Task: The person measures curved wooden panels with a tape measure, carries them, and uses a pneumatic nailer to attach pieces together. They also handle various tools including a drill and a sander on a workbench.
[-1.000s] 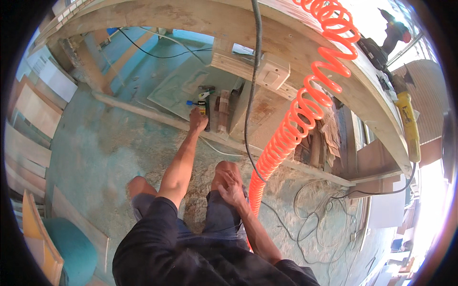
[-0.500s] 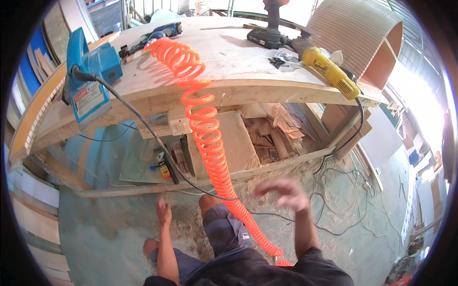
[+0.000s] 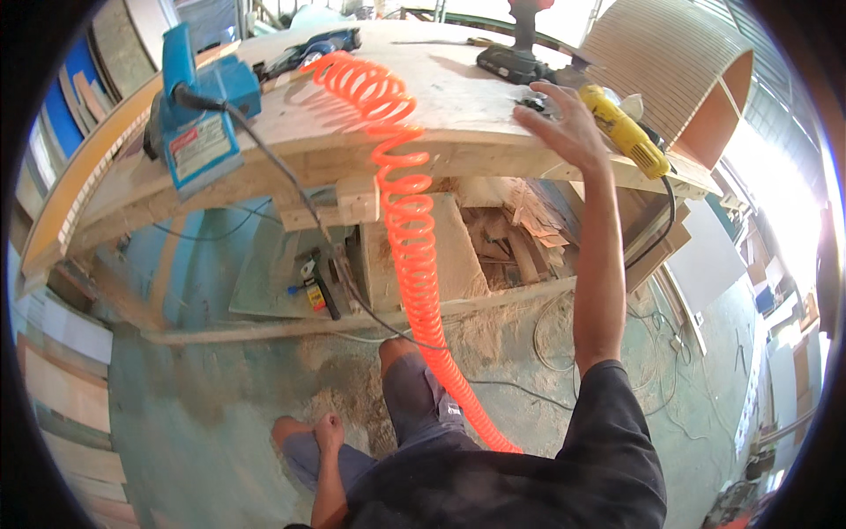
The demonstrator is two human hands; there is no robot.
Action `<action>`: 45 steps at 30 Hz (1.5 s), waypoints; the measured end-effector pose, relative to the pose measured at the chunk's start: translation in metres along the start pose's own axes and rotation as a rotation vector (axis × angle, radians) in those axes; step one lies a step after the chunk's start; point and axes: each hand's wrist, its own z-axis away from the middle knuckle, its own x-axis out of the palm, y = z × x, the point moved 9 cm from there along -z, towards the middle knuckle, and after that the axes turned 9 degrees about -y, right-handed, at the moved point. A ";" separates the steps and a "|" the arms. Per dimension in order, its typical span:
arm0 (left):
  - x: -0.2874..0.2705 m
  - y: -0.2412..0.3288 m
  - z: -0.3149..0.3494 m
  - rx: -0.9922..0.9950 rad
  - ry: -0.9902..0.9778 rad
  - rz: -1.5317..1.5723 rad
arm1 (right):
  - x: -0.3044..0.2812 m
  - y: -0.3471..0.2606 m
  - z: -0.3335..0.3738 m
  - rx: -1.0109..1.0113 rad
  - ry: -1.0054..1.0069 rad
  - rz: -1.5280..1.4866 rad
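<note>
My right hand reaches over the workbench, thumb and fingers spread, with nothing held. It is just left of a yellow angle grinder, above a small dark item in clear plastic. Whether the fingertips touch anything is hard to tell. My left hand is low by my left thigh, fingers curled closed, with nothing showing in it. A coiled orange air hose hangs from the bench between my arms. At the bench's left edge stands a blue power planer.
A cordless drill stands behind the grinder, beside a curved slatted wooden form. Near the hose's upper end lies a dark blue tool. Wood offcuts fill the lower shelf. Power cords loop across the sawdust-strewn floor.
My right hand has risen and moved forward from in front of the bench to above its top, by the grinder. My left hand has dropped back toward my thigh. The view has shifted slightly.
</note>
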 end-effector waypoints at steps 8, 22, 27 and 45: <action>-0.008 0.015 0.016 -0.001 -0.058 0.010 | 0.002 -0.009 -0.022 -0.059 -0.122 0.088; -0.020 0.013 0.022 0.055 0.059 0.059 | -0.013 0.008 -0.050 -0.128 -0.135 0.158; -0.019 0.005 0.019 0.059 0.107 0.036 | -0.019 0.038 -0.072 0.088 -0.256 0.054; -0.009 0.026 0.038 -0.087 -0.095 -0.072 | -0.058 0.026 -0.081 -0.003 0.172 -0.007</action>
